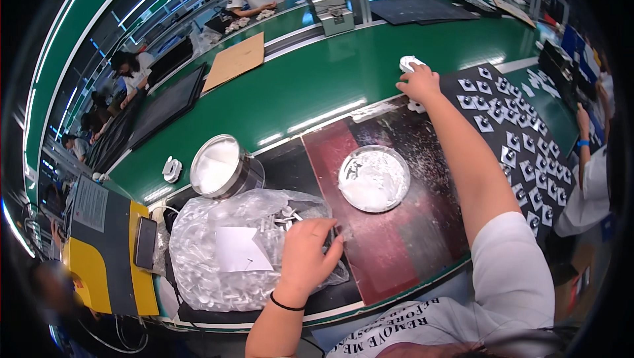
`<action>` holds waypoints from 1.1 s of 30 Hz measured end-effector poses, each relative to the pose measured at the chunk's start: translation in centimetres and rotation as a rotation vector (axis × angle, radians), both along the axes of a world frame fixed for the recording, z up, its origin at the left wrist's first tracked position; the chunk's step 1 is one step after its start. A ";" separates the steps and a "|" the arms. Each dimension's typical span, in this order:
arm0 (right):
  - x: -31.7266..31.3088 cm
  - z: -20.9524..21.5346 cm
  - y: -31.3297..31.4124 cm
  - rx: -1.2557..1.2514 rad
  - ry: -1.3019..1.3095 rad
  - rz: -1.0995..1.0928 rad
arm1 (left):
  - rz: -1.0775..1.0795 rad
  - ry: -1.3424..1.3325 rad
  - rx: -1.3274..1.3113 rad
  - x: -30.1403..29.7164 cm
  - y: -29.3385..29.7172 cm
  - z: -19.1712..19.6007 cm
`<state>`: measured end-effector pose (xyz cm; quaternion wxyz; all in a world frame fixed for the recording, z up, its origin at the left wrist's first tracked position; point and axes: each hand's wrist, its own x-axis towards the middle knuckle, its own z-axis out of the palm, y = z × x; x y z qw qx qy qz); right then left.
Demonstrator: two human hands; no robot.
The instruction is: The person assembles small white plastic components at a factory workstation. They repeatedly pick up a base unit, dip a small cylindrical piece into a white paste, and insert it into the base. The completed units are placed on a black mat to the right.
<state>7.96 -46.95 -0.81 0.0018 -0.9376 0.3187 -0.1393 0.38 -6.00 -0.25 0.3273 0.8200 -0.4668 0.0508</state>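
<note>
My right hand (421, 83) reaches out over the green conveyor belt. Its fingertips touch or nearly touch a small white plastic part (409, 63), with the thumb held apart from it. A second white piece (416, 106) lies partly hidden below that hand. My left hand (306, 252) hovers at the mouth of a clear plastic bag (191, 246) full of small white parts. Its thumb and forefinger are apart, with nothing visible between them. A paper slip (243, 250) lies on the bag. To the right of the bag, a round metal dish (374, 179) holds white paste or powder.
An open tin (228, 168) with white contents stands behind the bag. Another white part (172, 170) rests on the belt (317, 74). On the right, a black sheet (489, 135) carries many small white-and-black pieces. A yellow-grey machine (99, 242) stands at left. Co-workers sit around the belt.
</note>
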 end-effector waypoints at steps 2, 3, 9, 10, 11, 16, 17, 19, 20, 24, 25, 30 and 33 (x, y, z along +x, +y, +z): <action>1.4 0.1 -0.2 0.012 0.070 -0.050 | -0.005 -0.002 -0.013 0.1 0.0 -0.3; 1.9 0.1 -0.2 0.028 0.108 -0.067 | -0.005 0.006 -0.012 0.1 0.1 -0.3; 3.1 1.2 -0.4 0.220 0.051 0.053 | 0.007 0.025 0.000 -0.3 0.1 -0.2; 2.8 1.6 -0.1 0.396 -0.095 0.153 | -0.001 0.013 -0.007 -0.3 0.1 -0.3; 2.5 2.1 0.1 0.568 -0.244 0.250 | -0.014 0.002 -0.014 -0.3 -0.1 -0.3; -4.0 6.1 11.7 1.685 -0.688 0.711 | 0.041 -0.117 -0.123 0.0 0.9 -0.4; -7.0 6.9 14.3 1.810 -0.631 0.711 | 0.062 -0.151 -0.167 -0.1 0.8 -0.5; -12.4 5.9 17.7 2.040 -0.511 0.780 | -0.019 0.039 -0.280 -0.7 0.6 -0.4; -14.6 5.0 18.9 2.150 -0.443 0.858 | -0.058 0.131 -0.328 -1.1 0.8 -0.2; -21.2 2.0 21.9 2.352 -0.377 0.796 | -0.283 0.316 -0.280 -2.8 0.1 0.0; -21.9 1.5 21.9 2.389 -0.397 0.828 | -0.267 0.230 -0.252 -3.2 -0.1 0.3; -27.7 2.6 20.0 1.565 -0.390 0.795 | -0.295 0.317 -0.131 -3.9 -0.4 0.6; -33.3 3.3 16.9 0.668 -0.332 0.637 | -0.297 0.184 -0.032 -3.9 -0.7 0.0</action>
